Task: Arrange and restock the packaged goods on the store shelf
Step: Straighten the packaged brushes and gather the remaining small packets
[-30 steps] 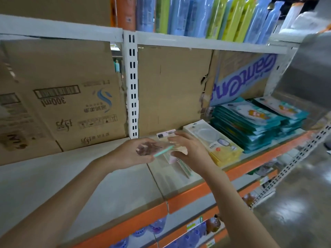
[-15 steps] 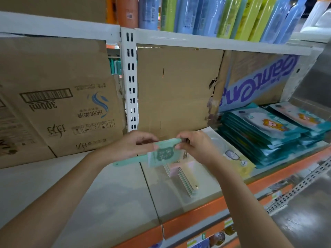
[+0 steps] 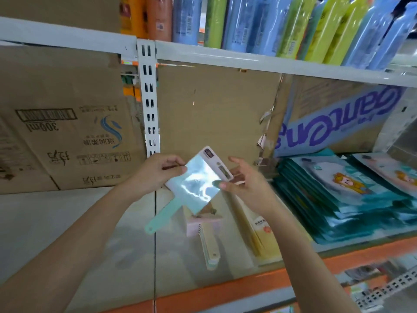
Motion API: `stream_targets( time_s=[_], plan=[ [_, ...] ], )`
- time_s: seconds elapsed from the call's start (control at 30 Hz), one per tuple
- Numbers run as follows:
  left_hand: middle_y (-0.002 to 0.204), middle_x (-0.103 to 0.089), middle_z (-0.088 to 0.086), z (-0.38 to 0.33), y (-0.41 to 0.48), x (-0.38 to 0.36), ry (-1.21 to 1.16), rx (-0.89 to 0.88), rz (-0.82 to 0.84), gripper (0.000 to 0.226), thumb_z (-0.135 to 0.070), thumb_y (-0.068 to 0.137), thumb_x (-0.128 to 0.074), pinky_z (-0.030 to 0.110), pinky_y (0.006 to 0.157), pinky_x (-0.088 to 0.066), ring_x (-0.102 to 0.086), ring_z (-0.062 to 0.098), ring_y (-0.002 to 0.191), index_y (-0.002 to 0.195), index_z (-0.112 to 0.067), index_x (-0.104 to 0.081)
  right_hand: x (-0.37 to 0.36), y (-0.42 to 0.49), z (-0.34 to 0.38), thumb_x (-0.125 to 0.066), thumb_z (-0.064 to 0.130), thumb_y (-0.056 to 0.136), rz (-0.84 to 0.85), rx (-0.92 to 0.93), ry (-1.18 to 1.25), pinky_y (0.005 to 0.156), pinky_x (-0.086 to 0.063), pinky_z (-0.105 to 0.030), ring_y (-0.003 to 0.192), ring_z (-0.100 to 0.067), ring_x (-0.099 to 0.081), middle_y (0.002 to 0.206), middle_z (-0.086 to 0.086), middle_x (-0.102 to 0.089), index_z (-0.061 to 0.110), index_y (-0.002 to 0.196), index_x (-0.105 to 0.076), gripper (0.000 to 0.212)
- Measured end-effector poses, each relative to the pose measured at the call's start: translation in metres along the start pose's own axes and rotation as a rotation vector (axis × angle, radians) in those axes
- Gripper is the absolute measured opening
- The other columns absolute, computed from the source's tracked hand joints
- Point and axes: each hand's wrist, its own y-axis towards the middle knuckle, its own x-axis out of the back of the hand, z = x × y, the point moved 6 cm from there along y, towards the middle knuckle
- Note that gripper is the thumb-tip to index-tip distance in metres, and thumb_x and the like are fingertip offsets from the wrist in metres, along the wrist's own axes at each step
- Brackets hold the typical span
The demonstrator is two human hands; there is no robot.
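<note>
So the thing being handled is a small rectangular hand mirror with a mint-green plastic handle, sealed in a clear wrapper point(image 3: 196, 184) with a white label strip along one edge. It's held up in the air, just right of and below the bottom end of the white slotted metal upright point(image 3: 150, 105), tilted so the handle points down-left.

The left hand point(image 3: 155, 172) pinches the mirror's upper-left edge, thumb on the front and curled fingers behind. The right hand point(image 3: 246, 186) pinches the lower-right edge with the thumb tip on the front. Its other fingers are loosely bent behind the pack.

Lower and right of the upright, a small pile of similar handled mirrors in pink and cream point(image 3: 211, 247) lies flat on the grey shelf board point(image 3: 67, 222). Further right of that is a stack of flat pale-yellow packs point(image 3: 264, 236), then a big stack of teal foil packets with a cartoon print point(image 3: 338, 199).

The shelf's orange front lip point(image 3: 225, 288) runs well below the upright. Behind everything are brown cardboard boxes:
- a printed one point(image 3: 67, 120) left of the upright
- a plain one point(image 3: 214, 114) right of it
- one with purple lettering point(image 3: 338, 123) far right

Above the upright's top, there's a row of blue and green bottles point(image 3: 270, 23).
</note>
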Motion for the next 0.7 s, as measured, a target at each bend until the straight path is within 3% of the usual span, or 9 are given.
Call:
stream_targets(
  time_s=[0.13,0.23,0.33,0.4,0.5,0.7],
  plan=[
    [0.076,-0.066,0.002,0.008,-0.004,0.0,-0.238,0.116,-0.171,0.009,-0.008,0.09,-0.055,0.02,0.051,-0.052,-0.063,0.01,0.063,0.083,-0.008,-0.061,-0.003,-0.009,-0.024,-0.072,0.029,0.079,0.046,-0.078,0.048,0.08,-0.046,-0.029,0.082,-0.011,-0.058,0.099,0.002,-0.063,0.019,0.126,-0.048,0.053],
    [0.074,-0.069,0.001,0.013,-0.007,-0.01,-0.374,0.18,-0.251,0.009,-0.007,0.091,-0.054,0.023,0.054,-0.056,-0.067,0.011,0.061,0.084,-0.011,-0.059,-0.018,-0.021,-0.028,-0.073,0.024,0.079,0.173,-0.076,0.197,0.076,-0.051,-0.037,0.065,-0.01,-0.059,0.079,0.002,-0.064,0.022,0.101,-0.06,0.026],
    [0.077,-0.069,0.003,0.024,-0.011,-0.026,-0.422,0.25,-0.306,0.01,-0.007,0.089,-0.055,0.024,0.056,-0.057,-0.068,0.012,0.061,0.083,-0.014,-0.056,-0.032,-0.035,-0.024,-0.069,0.017,0.083,0.327,-0.068,0.304,0.054,-0.044,-0.014,0.053,-0.005,-0.06,0.072,-0.004,-0.063,0.021,0.089,-0.058,0.013],
    [0.079,-0.068,0.004,0.032,-0.014,-0.04,-0.442,0.292,-0.311,0.011,-0.006,0.089,-0.056,0.027,0.059,-0.057,-0.068,0.012,0.061,0.083,-0.015,-0.055,-0.041,-0.044,-0.024,-0.066,0.008,0.084,0.397,-0.069,0.369,0.046,-0.04,-0.01,0.046,0.001,-0.056,0.068,-0.005,-0.061,0.011,0.09,-0.057,0.011],
    [0.083,-0.067,0.005,0.043,-0.018,-0.056,-0.464,0.355,-0.337,0.009,-0.007,0.089,-0.056,0.032,0.068,-0.056,-0.068,0.013,0.061,0.084,-0.014,-0.055,-0.052,-0.054,-0.033,-0.066,0.003,0.083,0.45,-0.089,0.403,0.047,-0.045,-0.016,0.044,-0.001,-0.055,0.067,-0.006,-0.061,0.01,0.083,-0.057,0.012],
    [0.079,-0.069,0.003,0.055,-0.028,-0.071,-0.413,0.432,-0.341,0.013,-0.005,0.089,-0.055,0.019,0.052,-0.053,-0.067,0.008,0.058,0.094,-0.017,-0.055,-0.059,-0.068,-0.046,-0.062,-0.004,0.084,0.479,-0.141,0.412,0.041,-0.039,-0.014,0.038,0.0,-0.05,0.066,-0.001,-0.058,0.015,0.074,-0.05,0.025]
  ],
)
